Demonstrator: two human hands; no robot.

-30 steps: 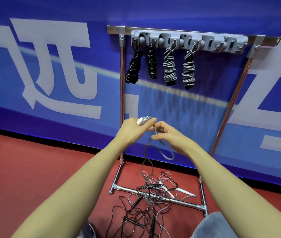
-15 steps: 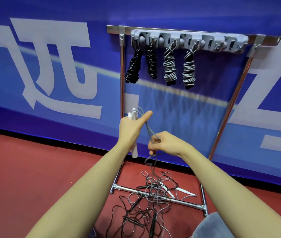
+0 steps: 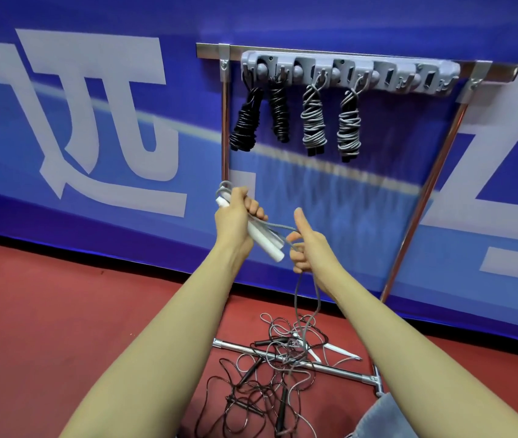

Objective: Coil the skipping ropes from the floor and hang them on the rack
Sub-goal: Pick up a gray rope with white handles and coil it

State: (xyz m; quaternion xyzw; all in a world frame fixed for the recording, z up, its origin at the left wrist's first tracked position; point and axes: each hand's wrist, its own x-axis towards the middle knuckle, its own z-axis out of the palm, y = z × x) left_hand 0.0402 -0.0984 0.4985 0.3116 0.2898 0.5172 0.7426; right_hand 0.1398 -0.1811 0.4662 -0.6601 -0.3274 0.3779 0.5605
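Observation:
My left hand (image 3: 235, 219) grips the two white handles (image 3: 265, 240) of a grey skipping rope, held slanting in front of the rack. My right hand (image 3: 306, 245) holds the grey cord (image 3: 297, 298) just beside the handles, thumb raised; the cord hangs down to a tangle of ropes (image 3: 270, 368) on the red floor. The metal rack (image 3: 422, 197) carries a grey hook bar (image 3: 349, 71) with two black coils (image 3: 246, 121) and two grey coils (image 3: 314, 121) hung on its left hooks. The right hooks are bare.
A blue banner wall (image 3: 93, 121) stands behind the rack. The rack's base bar (image 3: 339, 369) lies across the floor under the tangle. A bit of denim (image 3: 380, 418) shows at the bottom right.
My left hand has tilted the white handles from upright to slanting and closed its fingers round them. My right hand has moved right and down along the cord, thumb now up.

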